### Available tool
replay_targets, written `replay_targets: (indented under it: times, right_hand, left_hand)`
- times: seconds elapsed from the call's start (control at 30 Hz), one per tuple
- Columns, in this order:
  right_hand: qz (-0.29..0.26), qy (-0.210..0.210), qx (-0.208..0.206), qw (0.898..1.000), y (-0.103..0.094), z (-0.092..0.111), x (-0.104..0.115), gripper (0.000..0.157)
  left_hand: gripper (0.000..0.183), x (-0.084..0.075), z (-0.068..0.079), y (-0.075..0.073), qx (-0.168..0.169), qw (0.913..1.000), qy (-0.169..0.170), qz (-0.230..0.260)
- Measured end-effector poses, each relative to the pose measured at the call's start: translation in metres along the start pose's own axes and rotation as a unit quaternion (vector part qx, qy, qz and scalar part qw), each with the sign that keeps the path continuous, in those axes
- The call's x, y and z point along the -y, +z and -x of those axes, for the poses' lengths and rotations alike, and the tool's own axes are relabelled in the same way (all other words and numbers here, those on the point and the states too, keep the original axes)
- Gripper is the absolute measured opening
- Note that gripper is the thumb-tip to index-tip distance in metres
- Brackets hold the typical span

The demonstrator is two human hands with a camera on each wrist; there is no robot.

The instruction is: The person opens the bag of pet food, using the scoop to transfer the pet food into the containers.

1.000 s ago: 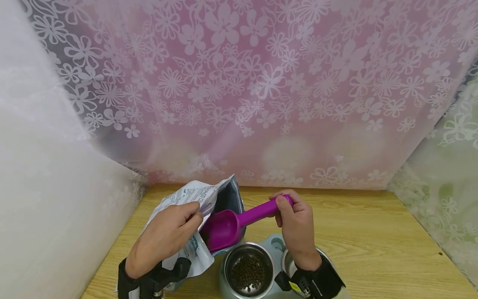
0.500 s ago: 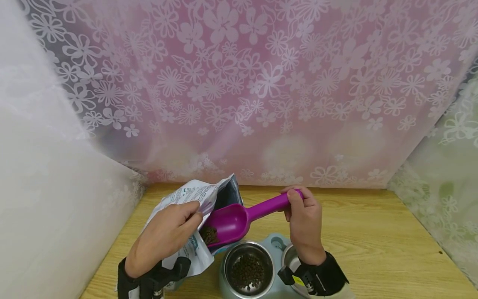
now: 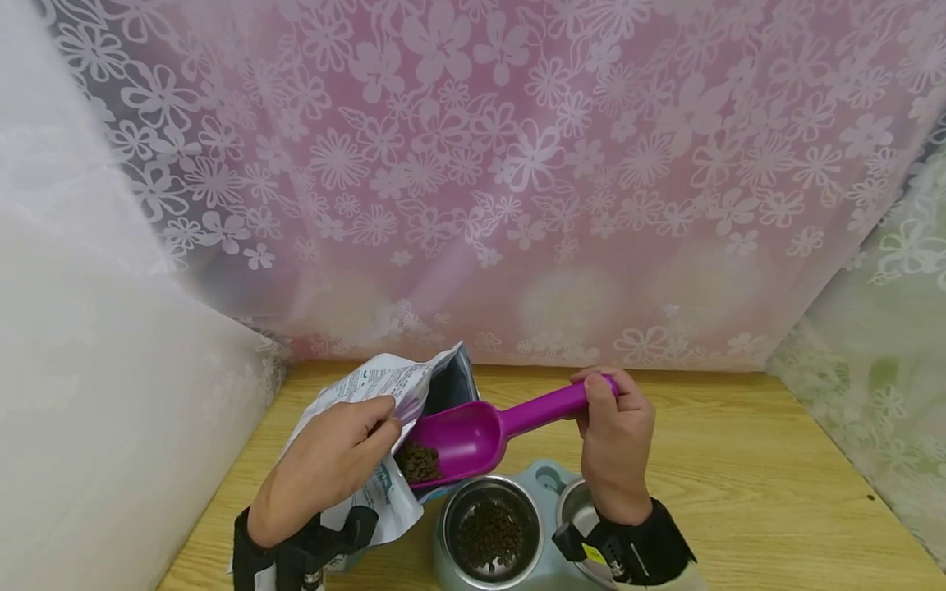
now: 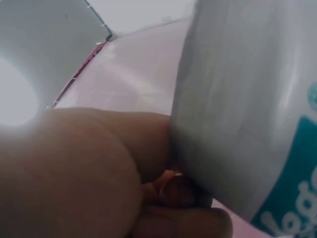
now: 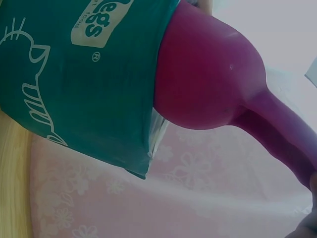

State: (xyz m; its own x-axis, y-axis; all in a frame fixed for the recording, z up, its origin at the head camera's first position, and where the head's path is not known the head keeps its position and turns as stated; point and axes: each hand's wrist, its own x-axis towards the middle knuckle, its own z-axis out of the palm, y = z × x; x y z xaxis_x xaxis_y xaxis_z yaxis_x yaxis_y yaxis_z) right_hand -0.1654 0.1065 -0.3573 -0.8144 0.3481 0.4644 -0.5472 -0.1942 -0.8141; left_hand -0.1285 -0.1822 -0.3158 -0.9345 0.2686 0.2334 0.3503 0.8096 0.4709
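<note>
My left hand (image 3: 332,460) pinches the upper edge of a white and teal pet food bag (image 3: 384,377), whose mouth gapes to the right. In my right hand (image 3: 617,443) is the handle end of a purple scoop (image 3: 466,439). Brown kibble (image 3: 420,462) lies in the front of the scoop, and its tip is still inside the bag mouth. From below, the right wrist view shows the scoop's rounded underside (image 5: 208,74) against the bag's teal face (image 5: 99,99). The left wrist view has my fingers (image 4: 143,139) on the bag's edge.
Just below the scoop stands a pale blue double feeder (image 3: 535,492). Its left steel bowl (image 3: 458,501) contains kibble; the right steel bowl (image 3: 576,505) is partly covered by my right wrist. A wooden table (image 3: 754,476) extends right, with a pink floral curtain (image 3: 517,205) behind.
My right hand has drawn the scoop rightward, partly out of the bag, and kibble has come into sight in it. The left hand and bag have stayed nearly still.
</note>
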Motion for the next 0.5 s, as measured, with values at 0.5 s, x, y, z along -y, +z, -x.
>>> replay_targets:
  times: [0.5]
  right_hand:
    - [-0.026,0.005,-0.027,0.999,-0.008,-0.011,-0.001,0.026]
  left_hand:
    - [0.031,0.001,-0.001,0.001,0.000,1.0000,0.005,0.004]
